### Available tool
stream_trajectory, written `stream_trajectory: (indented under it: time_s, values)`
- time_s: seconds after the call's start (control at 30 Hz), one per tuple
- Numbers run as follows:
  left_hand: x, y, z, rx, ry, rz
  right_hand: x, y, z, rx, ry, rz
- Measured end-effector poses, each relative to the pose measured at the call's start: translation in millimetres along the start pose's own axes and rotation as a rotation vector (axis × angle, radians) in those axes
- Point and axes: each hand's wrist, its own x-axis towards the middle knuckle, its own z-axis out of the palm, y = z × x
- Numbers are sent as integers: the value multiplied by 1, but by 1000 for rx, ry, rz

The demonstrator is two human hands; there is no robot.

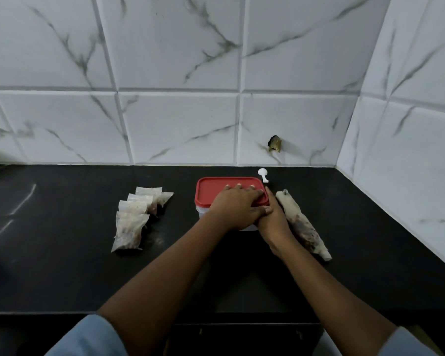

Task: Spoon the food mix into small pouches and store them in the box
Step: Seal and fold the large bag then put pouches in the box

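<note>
Counter (62, 278) carries the box (201, 214) at centre, red lid (208, 188) on. Rolled mix bag (301, 224) lies just right of it, filled pouches (134, 219) well left, unstored, spoon (262, 173) behind. Step looks like working the lid; next, lift it, load pouches. Left hand (238, 206) flat, fingers straight, pressing the lid. Right hand (272, 219) against the box's right side, grip unclear.
</note>
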Motion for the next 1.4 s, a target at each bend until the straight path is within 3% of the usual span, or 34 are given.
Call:
stream_trajectory:
  time_s: [0.13, 0.27, 0.37, 0.43, 0.6, 0.7, 0.8, 0.9, 1.07, 1.2, 1.4]
  values:
    - [2, 2, 7, 127, -4, 40, 12, 18, -10, -426, -23, -165]
    - [2, 6, 16, 167, 73, 41, 14, 20, -13, -464, -27, -174]
    - [3, 8, 14, 21, 323, -40, 12, 19, -14, -458, -49, -200]
    - [2, 5, 12, -52, 391, -75, 11, 19, -15, -447, -57, -193]
    - [-21, -24, 3, -211, 198, 82, 13, 19, -19, -462, -94, -237]
    - [-42, -60, -15, -114, 139, -28, 11, 17, -19, -453, -103, -237]
    - [-55, -88, -25, -106, -33, -136, 12, 19, -20, -461, -105, -235]
    - [-58, -88, -18, -127, -48, -152, 12, 20, -18, -466, -93, -234]
    - [-61, -83, -11, -54, 43, -134, 15, 18, -18, -467, -84, -248]
    - [-56, -86, -14, -63, 274, -96, 13, 15, -19, -469, -115, -253]
    - [-45, -92, -41, -129, 381, -133, 11, 14, -19, -485, -127, -230]
